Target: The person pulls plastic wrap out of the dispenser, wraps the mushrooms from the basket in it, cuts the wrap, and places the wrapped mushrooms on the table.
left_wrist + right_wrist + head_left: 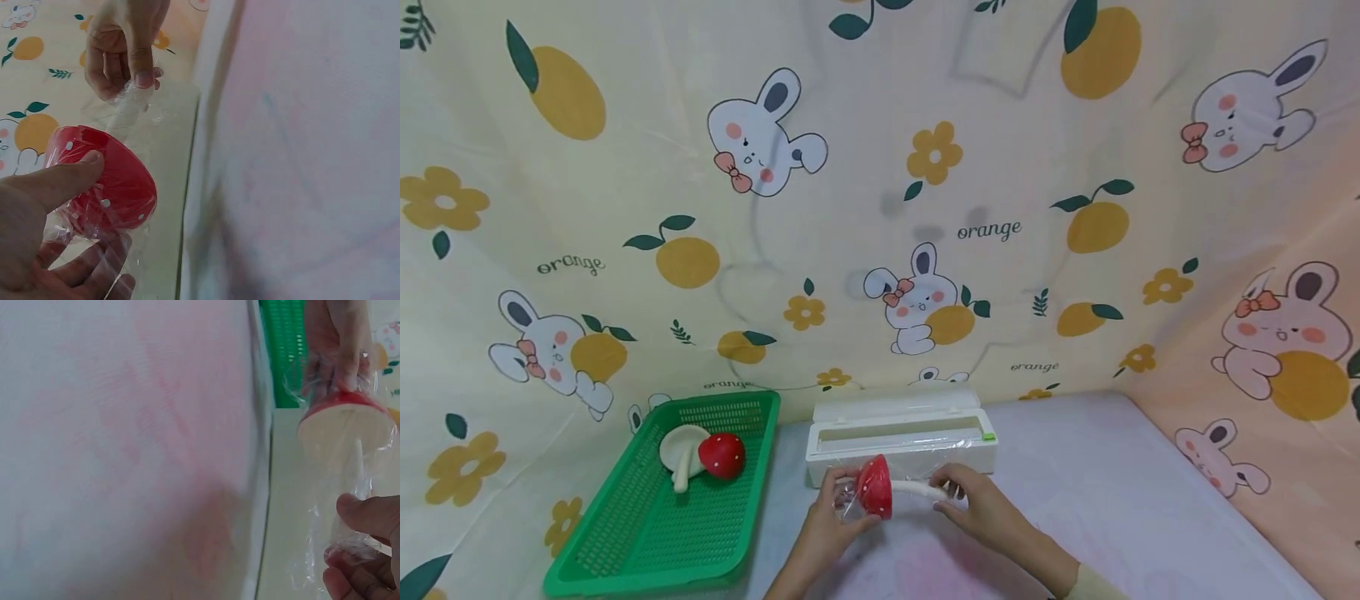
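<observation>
Head view gives the whole layout: a toy mushroom with a glossy red, white-dotted cap and a slender cream stem (877,487) is held just above a white cloth-covered bench (1060,475), in front of a long white plastic box with a small green tab (865,458). Its long axis runs roughly sideways, cap to the person's left and stem to the right. The left hand (831,522) has its grip closed around the cap; the right hand (983,506) pinches crinkled, transparent plastic film (312,519) at the stem's end. Only the right wrist view shows the cap's smooth, pale underside clearly; the left wrist view shows the dotted dome beneath clinging film. Apart to the left, visible whole only from the head, a green perforated plastic basket (647,577) holds a second red dotted cap (722,456) beside a cream mushroom underside with stem (683,458).
</observation>
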Tool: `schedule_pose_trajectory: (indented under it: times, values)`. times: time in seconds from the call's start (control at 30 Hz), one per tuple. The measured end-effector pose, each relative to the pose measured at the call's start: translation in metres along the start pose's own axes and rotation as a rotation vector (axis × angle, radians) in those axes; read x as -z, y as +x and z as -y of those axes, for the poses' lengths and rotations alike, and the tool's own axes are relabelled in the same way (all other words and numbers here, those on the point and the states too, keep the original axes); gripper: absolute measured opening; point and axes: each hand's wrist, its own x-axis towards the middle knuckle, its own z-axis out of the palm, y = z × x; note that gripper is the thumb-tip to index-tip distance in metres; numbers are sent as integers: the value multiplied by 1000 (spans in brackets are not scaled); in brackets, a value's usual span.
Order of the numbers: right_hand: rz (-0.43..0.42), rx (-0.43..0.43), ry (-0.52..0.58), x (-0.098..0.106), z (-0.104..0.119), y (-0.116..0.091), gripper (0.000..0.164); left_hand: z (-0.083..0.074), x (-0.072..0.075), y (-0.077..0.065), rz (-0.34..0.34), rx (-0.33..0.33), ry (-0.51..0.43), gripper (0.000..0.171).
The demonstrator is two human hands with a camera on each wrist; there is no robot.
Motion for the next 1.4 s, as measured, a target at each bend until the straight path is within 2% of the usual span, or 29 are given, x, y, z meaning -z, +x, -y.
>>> schedule_pose_trajectory:
  times: [0.1, 0.27, 0.47, 0.63, 0.87, 1.03, 1.2, 1.4]
  values:
    - [1, 2, 0, -3, -4, -2, 34, 4, -1, -2, 20, -27, 7, 78]
    - [37, -55, -3, -5, -9, -4, 33, 8, -3, -3, 42, 23, 6, 79]
    - [118, -160, -11, -6, -18, -1, 27, 12, -7, 3, 3, 58, 29, 66]
    - [150, -161, -26, -8, -22, 0, 25, 13, -10, 8, 3, 58, 35, 63]
    - [193, -170, -4, -9, -25, -1, 25, 12, -12, 8, 14, 7, 50, 63]
    - [237, -182, -5, -5, -26, -3, 26, 9, -10, 4, 41, 31, 85, 70]
    - [194, -187, -41, 6, -27, -9, 27, 1, -4, 0, 66, 63, 122, 73]
    - [21, -118, -38, 20, -38, -16, 18, -9, 0, 1, 29, -9, 128, 57]
